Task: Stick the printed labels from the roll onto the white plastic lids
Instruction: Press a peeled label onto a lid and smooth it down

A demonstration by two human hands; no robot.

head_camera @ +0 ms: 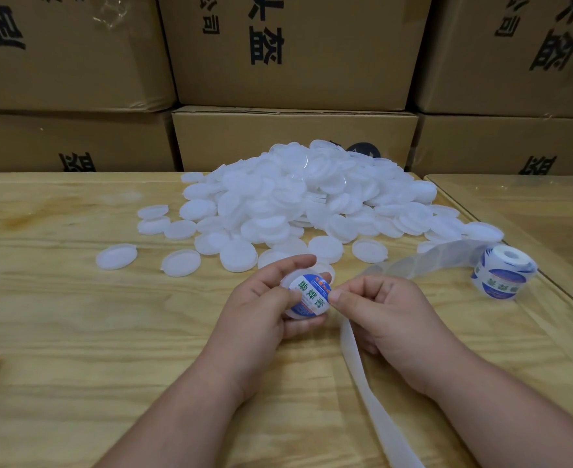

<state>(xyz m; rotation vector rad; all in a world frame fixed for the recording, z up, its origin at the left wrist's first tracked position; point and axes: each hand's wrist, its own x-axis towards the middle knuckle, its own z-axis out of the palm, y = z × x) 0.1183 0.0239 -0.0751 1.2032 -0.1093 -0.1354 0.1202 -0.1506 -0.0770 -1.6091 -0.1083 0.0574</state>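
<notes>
Left hand (268,305) cups white lid (307,297) above wooden table (76,332), printed label (309,294) on top; right hand (384,312) fingers curled, thumb pressing label edge; label roll (502,270) right, beside lid pile (312,197)

A pale plywood surface (76,315) with visible grain fills the foreground under soft, even light. A 2nd surface (531,204) of the same wood butts against it on the right, its edge catching a glossy reflection. Behind both rises a wall of stacked brown cardboard boxes (295,52) printed with large black characters, 2 rows showing.
</notes>
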